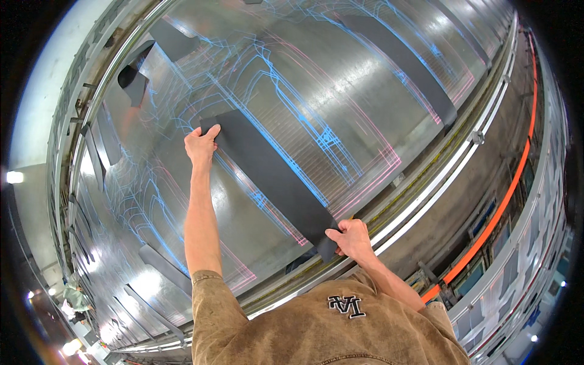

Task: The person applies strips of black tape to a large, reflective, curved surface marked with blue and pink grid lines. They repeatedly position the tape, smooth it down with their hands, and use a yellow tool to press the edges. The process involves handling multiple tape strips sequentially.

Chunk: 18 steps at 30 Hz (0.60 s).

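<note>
A long dark grey strip (271, 176) lies flat on a large shiny metal table (340, 73) marked with projected blue and pink lines. My left hand (201, 146) pinches the strip's far end. My right hand (350, 238) grips its near end at the table's edge. The strip runs diagonally between the two hands, stretched along a blue line.
Another long dark strip (404, 61) lies at the right of the table, and smaller dark pieces (134, 82) lie at the far left. A metal rail (438, 182) and an orange band (505, 194) border the table's right side. A person (73, 298) stands at lower left.
</note>
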Available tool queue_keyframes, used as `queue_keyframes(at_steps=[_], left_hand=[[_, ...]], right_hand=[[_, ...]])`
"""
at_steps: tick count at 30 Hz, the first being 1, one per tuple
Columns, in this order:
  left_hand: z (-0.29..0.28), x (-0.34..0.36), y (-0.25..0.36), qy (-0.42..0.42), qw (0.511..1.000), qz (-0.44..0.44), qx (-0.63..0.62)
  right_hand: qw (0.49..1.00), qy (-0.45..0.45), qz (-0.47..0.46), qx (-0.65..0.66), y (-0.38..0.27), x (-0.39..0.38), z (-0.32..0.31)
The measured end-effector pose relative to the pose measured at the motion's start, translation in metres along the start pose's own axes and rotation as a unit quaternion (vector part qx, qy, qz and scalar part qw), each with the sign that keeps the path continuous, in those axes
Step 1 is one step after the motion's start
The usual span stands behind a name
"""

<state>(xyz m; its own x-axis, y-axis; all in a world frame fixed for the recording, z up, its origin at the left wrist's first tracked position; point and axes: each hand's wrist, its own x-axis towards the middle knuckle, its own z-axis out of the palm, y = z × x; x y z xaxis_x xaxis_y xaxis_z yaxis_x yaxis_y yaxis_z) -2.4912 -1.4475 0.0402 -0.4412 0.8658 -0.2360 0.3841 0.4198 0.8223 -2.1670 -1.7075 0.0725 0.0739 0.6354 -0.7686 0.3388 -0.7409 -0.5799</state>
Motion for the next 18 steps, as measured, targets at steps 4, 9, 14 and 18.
queue_keyframes(at_steps=[4,9,14,18], left_hand=[[0.009,-0.016,0.005,0.14,0.953,0.167,0.212],[0.031,-0.045,0.028,0.15,0.796,0.438,0.389],[0.045,-0.033,-0.023,-0.027,0.838,0.425,0.341],[0.05,-0.037,-0.013,-0.014,0.834,0.387,0.392]], right_hand=[[1.0,0.001,-0.011,0.001,0.0,-0.001,0.0],[1.0,0.008,-0.014,0.012,0.004,0.001,0.0],[0.999,0.006,-0.054,0.0,0.008,0.003,0.002],[0.997,-0.001,-0.06,-0.038,0.009,-0.002,-0.004]])
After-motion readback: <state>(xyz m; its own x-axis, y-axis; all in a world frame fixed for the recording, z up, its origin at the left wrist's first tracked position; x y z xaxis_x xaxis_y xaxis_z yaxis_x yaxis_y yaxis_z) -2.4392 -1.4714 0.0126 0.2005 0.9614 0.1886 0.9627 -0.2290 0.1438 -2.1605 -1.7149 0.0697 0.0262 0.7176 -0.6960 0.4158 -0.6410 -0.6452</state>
